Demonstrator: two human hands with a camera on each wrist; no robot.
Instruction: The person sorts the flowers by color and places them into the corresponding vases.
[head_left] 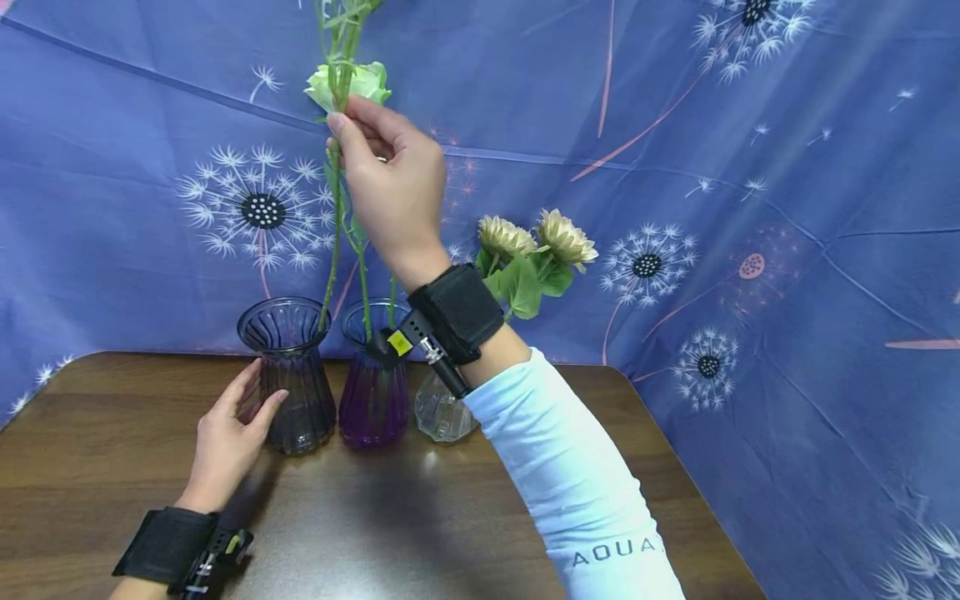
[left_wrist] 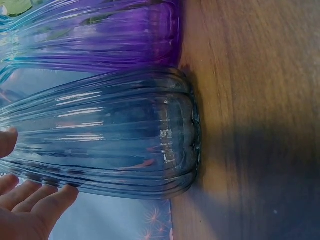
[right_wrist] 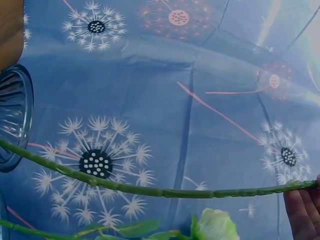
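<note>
My right hand [head_left: 397, 179] pinches a long green stem [right_wrist: 200, 193] between thumb and fingers, high above the table. Its leafy upper part [head_left: 345, 33] runs out of the head view at the top. The stem's lower end meets the right side of the mouth of a grey ribbed glass vase [head_left: 300, 400]; how far it goes inside is not clear. Low on the left, my left hand [head_left: 236, 433] holds that vase by its side, thumb in front and fingertips at the left edge. Behind the right hand shows a pale green-white rose [head_left: 371, 82].
Close beside the grey vase stands a purple glass vase [head_left: 373, 408] with green stems in it. Right of that, a clear glass vase [head_left: 442, 408] is partly hidden by my right forearm; cream flowers [head_left: 566, 240] rise above it. Behind the wooden table [head_left: 360, 533] hangs a blue dandelion-print cloth [head_left: 750, 317].
</note>
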